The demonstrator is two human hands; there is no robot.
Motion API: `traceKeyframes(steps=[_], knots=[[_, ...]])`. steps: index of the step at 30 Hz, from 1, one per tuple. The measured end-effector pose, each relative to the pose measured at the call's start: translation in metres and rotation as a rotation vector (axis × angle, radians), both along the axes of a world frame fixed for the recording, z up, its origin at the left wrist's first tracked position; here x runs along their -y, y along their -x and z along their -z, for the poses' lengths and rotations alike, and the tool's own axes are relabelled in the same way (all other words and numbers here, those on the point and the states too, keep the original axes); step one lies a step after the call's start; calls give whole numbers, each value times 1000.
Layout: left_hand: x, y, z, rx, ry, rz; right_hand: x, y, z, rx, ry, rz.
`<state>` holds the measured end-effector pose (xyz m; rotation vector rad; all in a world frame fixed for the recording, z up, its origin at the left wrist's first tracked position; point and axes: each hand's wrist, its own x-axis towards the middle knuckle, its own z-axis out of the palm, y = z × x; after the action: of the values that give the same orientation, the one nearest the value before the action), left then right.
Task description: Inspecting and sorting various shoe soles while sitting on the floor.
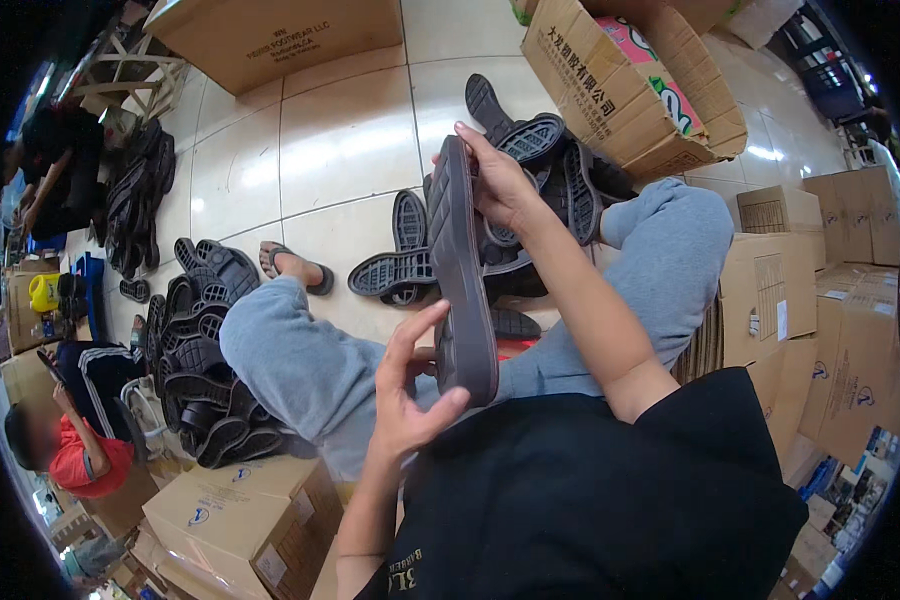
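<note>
A thick dark brown shoe sole (462, 290) stands on edge above my lap, its quilted tread side facing left. My right hand (498, 182) is closed round its upper end, with the thumb along the top. At the lower end my left hand (410, 395) is spread open, thumb and forefinger apart. Its fingers are close beside the sole's tread; whether they touch it I cannot tell. Between my legs lies a loose heap of similar dark soles (395, 272), some with their open grid side up. Part of that heap is hidden behind the held sole and my right arm.
On my left is a larger pile of soles (195, 360), with another stack (142, 200) farther off. Cardboard boxes stand at the lower left (235, 510), far side (290, 40) and right (770, 290). An opened carton (595, 95) sits far right. Someone in red (85, 460) sits left.
</note>
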<state>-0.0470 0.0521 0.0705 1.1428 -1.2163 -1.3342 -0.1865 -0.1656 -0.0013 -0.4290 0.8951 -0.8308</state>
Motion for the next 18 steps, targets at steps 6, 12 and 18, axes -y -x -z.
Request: traceKeyframes(steps=[6, 12, 18], knots=[[14, -4, -34, -391, -186, -237, -19, -5, 59, -576, 83, -104], [16, -57, -32, -718, -329, -587, -25, -14, 58, -460, -50, -455], [-16, -102, -39, -892, -183, -884, -38, -27, 59, -467, 197, -593]])
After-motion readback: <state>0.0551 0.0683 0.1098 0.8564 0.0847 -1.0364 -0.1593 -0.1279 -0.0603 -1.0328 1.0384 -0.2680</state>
